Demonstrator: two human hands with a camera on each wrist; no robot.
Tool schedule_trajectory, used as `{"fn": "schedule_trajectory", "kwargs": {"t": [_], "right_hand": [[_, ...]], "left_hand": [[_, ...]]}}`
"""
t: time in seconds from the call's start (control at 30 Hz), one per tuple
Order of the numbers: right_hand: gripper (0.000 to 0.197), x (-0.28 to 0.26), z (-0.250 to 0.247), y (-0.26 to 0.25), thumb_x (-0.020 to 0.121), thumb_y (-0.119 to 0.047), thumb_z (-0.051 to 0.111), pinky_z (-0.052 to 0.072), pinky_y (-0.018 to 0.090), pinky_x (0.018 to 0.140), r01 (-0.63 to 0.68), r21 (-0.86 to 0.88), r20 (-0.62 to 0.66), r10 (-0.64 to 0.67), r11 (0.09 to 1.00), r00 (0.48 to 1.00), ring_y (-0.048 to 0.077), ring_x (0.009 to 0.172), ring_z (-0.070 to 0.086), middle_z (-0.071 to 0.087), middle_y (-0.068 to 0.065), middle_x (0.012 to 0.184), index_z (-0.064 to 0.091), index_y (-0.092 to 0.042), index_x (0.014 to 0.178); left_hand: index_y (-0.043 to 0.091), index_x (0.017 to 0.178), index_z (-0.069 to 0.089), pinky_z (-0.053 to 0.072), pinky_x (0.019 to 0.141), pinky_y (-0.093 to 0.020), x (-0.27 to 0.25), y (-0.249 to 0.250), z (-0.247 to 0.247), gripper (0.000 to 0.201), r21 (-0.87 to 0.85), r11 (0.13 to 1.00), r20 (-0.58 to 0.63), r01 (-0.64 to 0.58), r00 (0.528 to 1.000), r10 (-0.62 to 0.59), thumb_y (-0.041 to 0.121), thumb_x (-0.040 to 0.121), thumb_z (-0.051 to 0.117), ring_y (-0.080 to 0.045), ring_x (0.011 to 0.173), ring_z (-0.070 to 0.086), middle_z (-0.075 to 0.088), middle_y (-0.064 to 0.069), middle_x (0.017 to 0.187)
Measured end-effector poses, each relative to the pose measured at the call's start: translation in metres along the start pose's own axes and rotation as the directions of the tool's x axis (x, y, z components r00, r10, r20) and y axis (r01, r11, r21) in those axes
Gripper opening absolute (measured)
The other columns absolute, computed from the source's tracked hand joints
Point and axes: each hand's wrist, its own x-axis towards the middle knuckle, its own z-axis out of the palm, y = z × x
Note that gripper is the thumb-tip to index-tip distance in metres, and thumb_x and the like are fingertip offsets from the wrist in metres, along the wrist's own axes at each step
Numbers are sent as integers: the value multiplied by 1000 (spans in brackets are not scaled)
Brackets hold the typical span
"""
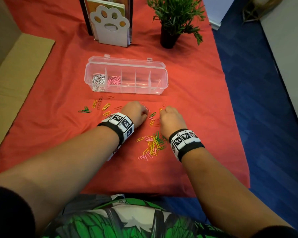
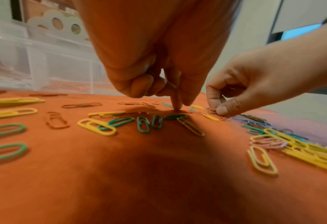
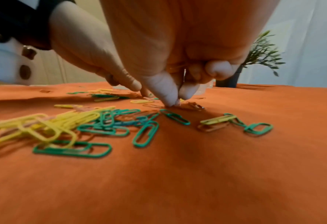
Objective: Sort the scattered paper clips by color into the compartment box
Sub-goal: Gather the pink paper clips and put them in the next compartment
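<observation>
A clear compartment box (image 1: pixel 127 91) stands mid-table; white clips (image 1: pixel 98 82) fill its leftmost cell and pink clips (image 1: pixel 113 81) the one beside it. Yellow, green, pink and red clips lie scattered on the red cloth, with a dense pile (image 1: pixel 152 146) between my wrists. My left hand (image 1: pixel 136 112) has its fingers curled around thin red clips, its index fingertip (image 2: pixel 177 109) pressing the cloth. Just to its right, my right hand (image 1: pixel 169 115) pinches a red clip (image 3: pixel 194 105) against the cloth with thumb and forefinger (image 3: pixel 169 101), more clips tucked in its palm.
A white paw-shaped book holder (image 1: pixel 110 30) and a potted plant (image 1: pixel 170 21) stand behind the box. Tan cardboard (image 1: pixel 15 74) lies along the left. The cloth's right edge (image 1: pixel 230 93) drops to blue floor. Loose yellow clips (image 1: pixel 106 106) and green clips (image 1: pixel 84 110) lie left of my hands.
</observation>
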Motion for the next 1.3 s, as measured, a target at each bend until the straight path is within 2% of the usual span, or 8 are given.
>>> {"fn": "schedule_trajectory", "kwargs": {"t": [0.2,0.53,0.6,0.73,0.83,1.0,1.13,1.3], "right_hand": [[7,9,-1,-2,86,-11,52,42,30,74,-165,432,99,135,887,986,25,85,56,59,9,90,59,-11,87],[21,16,-19,-4,87,0,40,34,16,35,-435,881,471,257,-186,844,11,49,39,41,2,63,50,-12,73],[20,17,-18,-4,88,-5,46,35,18,38,-473,881,456,279,-6,845,12,50,39,42,0,62,50,-15,71],[8,16,-11,-11,83,-13,53,46,29,68,-298,521,204,222,800,953,25,79,58,62,8,85,57,-14,76],[21,15,-1,-19,83,-20,55,46,36,90,-116,276,76,99,954,992,33,103,53,54,15,108,57,-6,99],[27,17,8,-31,84,-12,48,45,41,90,-5,88,28,3,996,1000,36,108,51,51,16,114,52,-4,109],[16,24,2,-33,86,-15,51,43,32,81,-99,384,76,75,918,994,29,90,54,55,16,101,60,-4,94],[23,20,-14,-29,80,-5,60,33,20,49,-341,896,293,200,284,935,8,56,43,56,0,66,54,-21,63]], "left_hand": [[5,92,65,45,83,-35,-13,-12,-1,31,117,987,0,111,994,-112,34,85,56,-34,101,58,64,-18,103],[21,119,61,46,92,-38,11,0,-3,32,18,1000,4,-23,1000,23,23,88,53,-34,106,56,58,-17,109],[16,112,64,47,90,-40,14,1,-2,27,47,999,17,-12,1000,12,22,86,55,-36,104,57,58,-17,108],[7,99,62,46,89,-39,11,-3,0,21,88,996,1,16,1000,-16,20,83,58,-36,102,57,58,-17,107],[6,96,61,45,87,-37,8,-9,2,21,72,996,-2,60,998,-60,20,83,57,-34,100,57,58,-17,106],[7,89,64,46,85,-38,-2,-18,2,17,-22,993,4,117,993,-117,18,83,53,-33,98,58,63,-16,101],[7,89,62,43,81,-33,-14,-26,-5,13,-274,945,-102,180,971,-214,15,84,53,-30,93,59,66,-15,96],[21,73,52,39,50,-21,-24,-37,-5,18,-719,617,126,320,933,-337,12,87,57,-16,57,46,53,1,66]]}}
